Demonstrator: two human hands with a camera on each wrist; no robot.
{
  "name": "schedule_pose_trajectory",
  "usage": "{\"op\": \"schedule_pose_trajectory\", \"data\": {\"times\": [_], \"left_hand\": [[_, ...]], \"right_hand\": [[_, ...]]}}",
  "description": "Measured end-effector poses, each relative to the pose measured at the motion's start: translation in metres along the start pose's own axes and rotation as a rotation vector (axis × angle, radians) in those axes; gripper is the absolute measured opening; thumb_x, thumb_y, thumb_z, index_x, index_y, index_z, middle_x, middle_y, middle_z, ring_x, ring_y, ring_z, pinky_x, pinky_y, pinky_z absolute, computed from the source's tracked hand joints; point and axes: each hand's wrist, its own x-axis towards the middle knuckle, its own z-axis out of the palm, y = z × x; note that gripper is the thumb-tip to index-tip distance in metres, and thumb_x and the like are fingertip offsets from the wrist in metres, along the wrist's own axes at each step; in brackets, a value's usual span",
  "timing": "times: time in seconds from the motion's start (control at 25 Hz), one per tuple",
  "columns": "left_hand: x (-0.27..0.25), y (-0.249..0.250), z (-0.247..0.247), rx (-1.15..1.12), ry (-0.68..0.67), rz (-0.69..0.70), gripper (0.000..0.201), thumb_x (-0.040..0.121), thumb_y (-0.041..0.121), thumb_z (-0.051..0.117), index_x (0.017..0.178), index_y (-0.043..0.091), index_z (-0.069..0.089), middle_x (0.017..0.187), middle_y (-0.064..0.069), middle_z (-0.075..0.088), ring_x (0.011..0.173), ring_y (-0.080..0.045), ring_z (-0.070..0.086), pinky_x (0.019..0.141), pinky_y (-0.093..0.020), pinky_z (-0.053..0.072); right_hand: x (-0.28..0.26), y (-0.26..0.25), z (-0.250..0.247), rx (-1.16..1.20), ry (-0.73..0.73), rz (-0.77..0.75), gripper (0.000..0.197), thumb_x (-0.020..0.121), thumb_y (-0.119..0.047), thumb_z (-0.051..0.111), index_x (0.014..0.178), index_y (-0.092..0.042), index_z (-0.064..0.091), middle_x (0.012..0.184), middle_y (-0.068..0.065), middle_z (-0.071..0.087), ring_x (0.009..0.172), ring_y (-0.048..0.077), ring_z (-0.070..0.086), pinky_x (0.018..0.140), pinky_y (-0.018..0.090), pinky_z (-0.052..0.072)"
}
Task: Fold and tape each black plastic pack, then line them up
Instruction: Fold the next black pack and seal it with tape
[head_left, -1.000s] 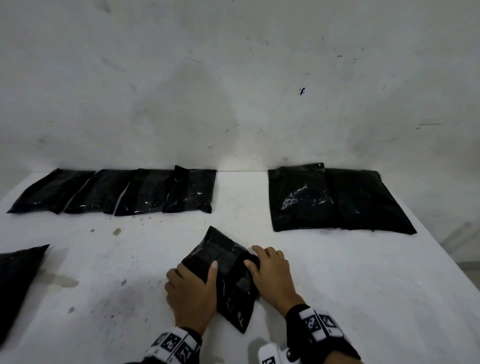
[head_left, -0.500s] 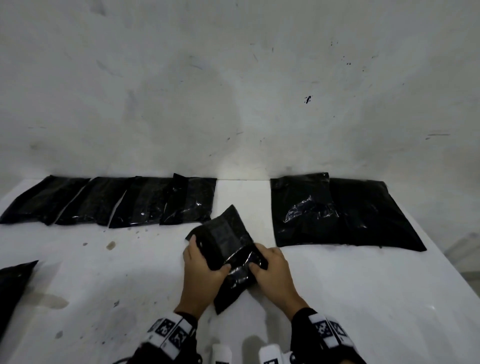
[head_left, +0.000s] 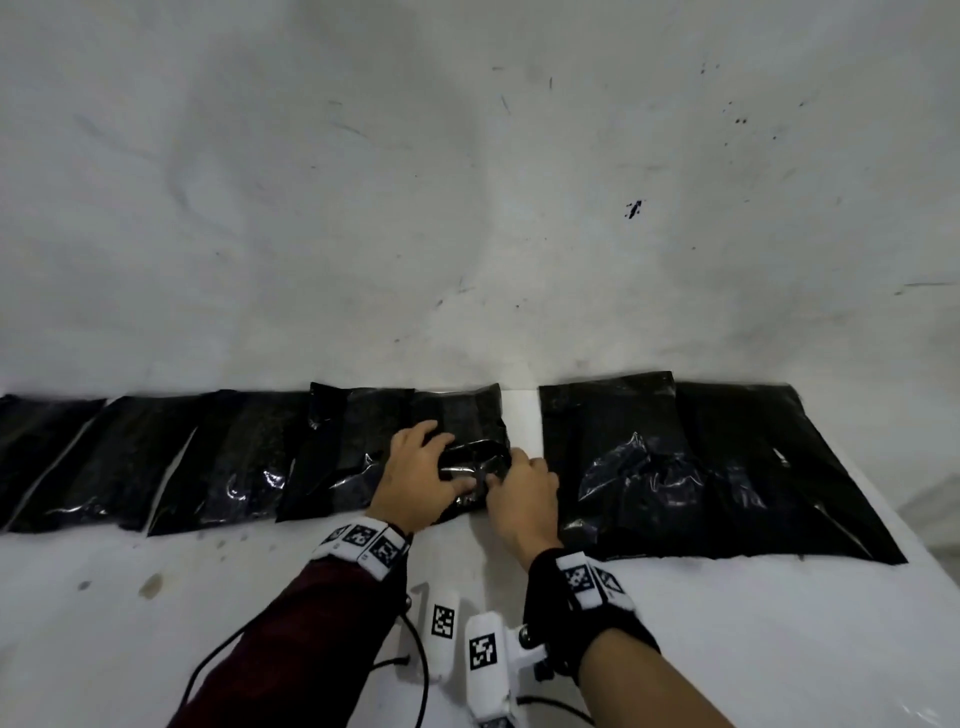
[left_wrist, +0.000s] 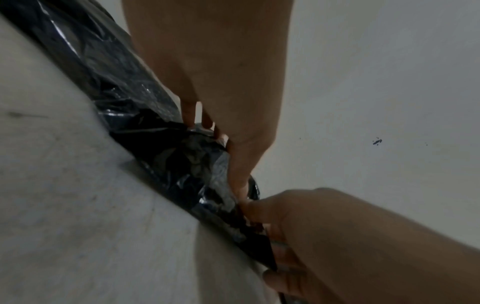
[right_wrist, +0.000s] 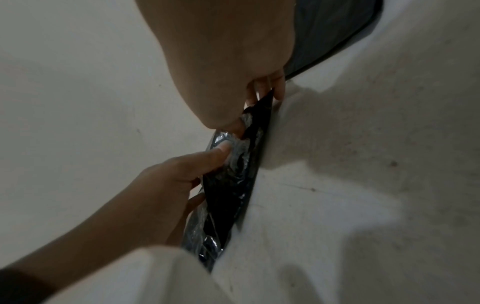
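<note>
both hands were on one folded pack (head_left: 470, 457) at the right end of the row (head_left: 208, 457) along the far edge of the table (head_left: 727, 649), against the wall. the left hand (head_left: 421, 480) lay over the pack's near left side, fingers spread and bent down over the top, the thumb reaching toward the middle. the right hand (head_left: 522, 491) held the right edge, thumb on top and fingers curled under it, as the right wrist view showed. the pack touched or slightly overlapped its left neighbour; which, i couldn't tell. a bare strip of table lay between it and the two larger packs (head_left: 701, 467) toward the far right corner. the film looked thin, glossy and crinkled, puckering under the fingers, so i judged the pack light, soft and slippery, with a fold likely to spring open if let go. whether tape was on it the frames didn't show. best hold seemed to be a flat press over the folded flap with one hand, and a pinch on the side edge with the other to nudge it square with the row, not pulling on the loose film.
</note>
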Motion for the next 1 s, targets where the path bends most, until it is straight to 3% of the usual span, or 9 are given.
{"op": "schedule_pose_trajectory", "data": {"times": [0.16, 0.28, 0.4, 0.48, 0.6, 0.64, 0.8, 0.92, 1.0], "left_hand": [[0.003, -0.005, 0.003, 0.185, -0.138, 0.031, 0.075, 0.087, 0.035, 0.061, 0.147, 0.015, 0.022, 0.157, -0.003, 0.006, 0.144, -0.02, 0.008, 0.115, -0.034, 0.013], [-0.001, 0.005, 0.011, 0.266, -0.083, 0.011, 0.072, 0.09, 0.03, 0.052, 0.148, 0.009, 0.015, 0.157, -0.008, 0.003, 0.145, -0.023, 0.005, 0.115, -0.038, 0.012], [-0.013, 0.026, 0.024, 0.162, 0.101, 0.055, 0.067, 0.081, 0.016, 0.059, 0.14, -0.003, 0.033, 0.149, -0.019, 0.029, 0.138, -0.034, 0.027, 0.107, -0.048, 0.027], [-0.023, 0.048, 0.039, 0.033, 0.221, 0.086, 0.051, 0.077, 0.003, 0.064, 0.126, -0.005, 0.05, 0.129, -0.021, 0.051, 0.12, -0.036, 0.046, 0.099, -0.046, 0.037], [-0.04, 0.081, 0.06, -0.18, 0.085, -0.069, 0.026, 0.086, 0.006, 0.057, 0.111, -0.001, 0.058, 0.11, -0.015, 0.056, 0.102, -0.027, 0.052, 0.086, -0.021, 0.034], [-0.043, 0.088, 0.068, -0.243, 0.016, -0.162, 0.023, 0.088, 0.01, 0.057, 0.108, -0.002, 0.059, 0.108, -0.016, 0.058, 0.1, -0.026, 0.054, 0.08, -0.018, 0.034], [-0.048, 0.111, 0.092, -0.397, -0.058, -0.43, 0.027, 0.089, 0.018, 0.06, 0.098, -0.007, 0.058, 0.097, -0.021, 0.064, 0.089, -0.029, 0.06, 0.065, -0.023, 0.038], [-0.044, 0.122, 0.102, -0.422, -0.085, -0.542, 0.029, 0.085, 0.015, 0.063, 0.098, -0.011, 0.057, 0.088, -0.017, 0.06, 0.08, -0.027, 0.057, 0.064, -0.025, 0.039], [-0.041, 0.123, 0.105, -0.424, -0.136, -0.574, 0.024, 0.086, 0.01, 0.059, 0.098, -0.01, 0.059, 0.092, -0.017, 0.061, 0.08, -0.026, 0.056, 0.064, -0.026, 0.04]], "right_hand": [[0.003, 0.0, 0.001, -0.024, -0.019, -0.031, 0.043, 0.095, -0.032, 0.048, 0.133, -0.012, 0.042, 0.128, 0.011, 0.048, 0.12, 0.029, 0.042, 0.1, 0.04, 0.039], [0.006, 0.011, -0.008, 0.169, -0.082, -0.061, 0.051, 0.094, -0.029, 0.051, 0.14, -0.011, 0.036, 0.132, 0.013, 0.045, 0.124, 0.028, 0.041, 0.104, 0.037, 0.038], [0.003, 0.028, -0.029, 0.231, 0.041, -0.094, 0.047, 0.095, -0.022, 0.051, 0.139, -0.01, 0.039, 0.132, 0.012, 0.046, 0.123, 0.024, 0.041, 0.105, 0.033, 0.036], [0.001, 0.046, -0.05, 0.14, 0.233, -0.045, 0.039, 0.094, -0.018, 0.048, 0.133, -0.012, 0.046, 0.129, 0.01, 0.051, 0.12, 0.025, 0.041, 0.101, 0.034, 0.034], [-0.005, 0.079, -0.084, -0.009, 0.422, 0.226, 0.037, 0.09, -0.015, 0.048, 0.128, -0.013, 0.05, 0.131, 0.013, 0.048, 0.122, 0.033, 0.036, 0.098, 0.044, 0.032], [-0.006, 0.09, -0.094, -0.026, 0.432, 0.34, 0.039, 0.089, -0.015, 0.049, 0.128, -0.012, 0.049, 0.134, 0.015, 0.044, 0.123, 0.036, 0.034, 0.099, 0.045, 0.03], [-0.01, 0.127, -0.123, -0.052, 0.304, 0.615, 0.045, 0.088, -0.02, 0.049, 0.129, -0.003, 0.043, 0.136, 0.023, 0.037, 0.124, 0.041, 0.029, 0.102, 0.05, 0.026], [-0.009, 0.14, -0.131, 0.043, 0.232, 0.655, 0.042, 0.087, -0.019, 0.046, 0.127, -0.005, 0.048, 0.136, 0.021, 0.041, 0.124, 0.04, 0.032, 0.103, 0.05, 0.025], [-0.008, 0.147, -0.136, 0.14, 0.218, 0.632, 0.037, 0.088, -0.017, 0.046, 0.122, -0.005, 0.052, 0.133, 0.02, 0.046, 0.122, 0.039, 0.039, 0.101, 0.046, 0.03]]}}
